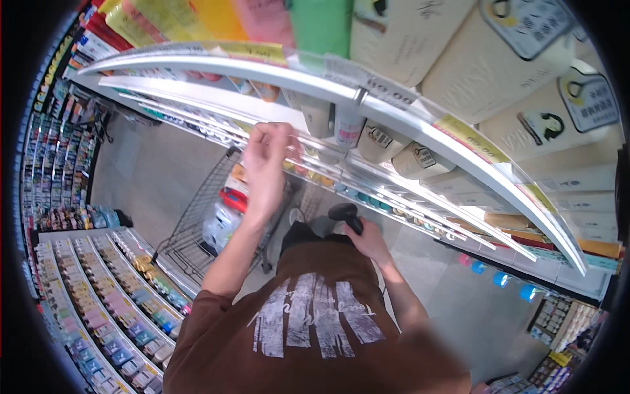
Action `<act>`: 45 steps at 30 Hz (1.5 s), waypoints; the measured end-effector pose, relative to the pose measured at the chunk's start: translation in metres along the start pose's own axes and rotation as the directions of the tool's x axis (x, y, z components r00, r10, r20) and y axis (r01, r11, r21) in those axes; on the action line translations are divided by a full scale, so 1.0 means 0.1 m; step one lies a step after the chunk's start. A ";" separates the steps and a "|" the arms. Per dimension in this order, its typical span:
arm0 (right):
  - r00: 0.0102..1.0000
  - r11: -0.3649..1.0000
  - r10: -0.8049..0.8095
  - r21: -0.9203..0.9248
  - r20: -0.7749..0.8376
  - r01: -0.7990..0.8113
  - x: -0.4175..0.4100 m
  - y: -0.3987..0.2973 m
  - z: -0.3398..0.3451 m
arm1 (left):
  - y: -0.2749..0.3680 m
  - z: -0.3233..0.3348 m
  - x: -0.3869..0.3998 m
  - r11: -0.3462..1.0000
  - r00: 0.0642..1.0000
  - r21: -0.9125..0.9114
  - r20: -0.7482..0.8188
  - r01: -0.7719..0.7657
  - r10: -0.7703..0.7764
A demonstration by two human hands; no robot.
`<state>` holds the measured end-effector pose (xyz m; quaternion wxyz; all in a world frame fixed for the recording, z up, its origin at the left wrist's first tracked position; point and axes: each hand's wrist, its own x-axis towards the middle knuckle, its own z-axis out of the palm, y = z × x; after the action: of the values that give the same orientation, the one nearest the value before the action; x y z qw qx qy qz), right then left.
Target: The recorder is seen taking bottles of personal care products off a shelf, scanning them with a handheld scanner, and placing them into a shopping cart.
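Note:
My left hand (269, 152) is raised in front of the shelf unit, its fingers loosely bent and a little blurred. I see nothing held in it. Its fingertips are nearest the white edge of a lower shelf (231, 111). Lower down, close to my body, my right hand (366, 239) grips the handle of a black handheld device (344, 213) with a rounded head, possibly a barcode scanner. On the upper shelf (305, 76) before me stand large cream bottles (497, 74), a green bottle (322, 29) and several yellow, orange and pink bottles.
A wire shopping cart (184, 221) stands to my left, with a plastic bag (216, 226) and packaged goods inside. Smaller cream bottles (379, 140) and a white bottle (348, 128) sit on the shelf beneath. Another stocked display (93, 295) curves along the left. Grey floor (142, 167) runs between.

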<state>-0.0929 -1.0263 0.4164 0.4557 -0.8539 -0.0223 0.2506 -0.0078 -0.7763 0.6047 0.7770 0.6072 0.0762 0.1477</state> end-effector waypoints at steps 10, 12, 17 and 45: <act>0.988 0.994 0.099 0.060 -0.116 -0.093 -0.25 0.26 -0.21 | -1.20 0.30 0.56 0.826 0.951 0.514 -0.058 -0.232 0.303; 0.987 0.995 0.093 0.040 -0.129 -0.089 -0.26 0.29 -0.19 | -1.23 0.25 0.57 0.858 0.959 0.481 -0.106 -0.183 0.264; 0.988 0.998 0.065 0.036 -0.139 -0.060 -0.26 0.28 -0.15 | -1.09 0.03 0.46 0.924 0.899 0.196 -0.236 -0.327 0.368; 0.963 0.956 -0.222 0.230 0.151 0.184 -0.09 -1.39 0.04 | -1.07 -1.26 -0.65 0.938 0.935 -0.081 -0.080 0.338 -0.344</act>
<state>-0.0765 -0.9442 0.5281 0.5645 -0.7676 -0.1232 0.2773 -0.0917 -0.7048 0.4664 0.8060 0.5514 0.2115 0.0409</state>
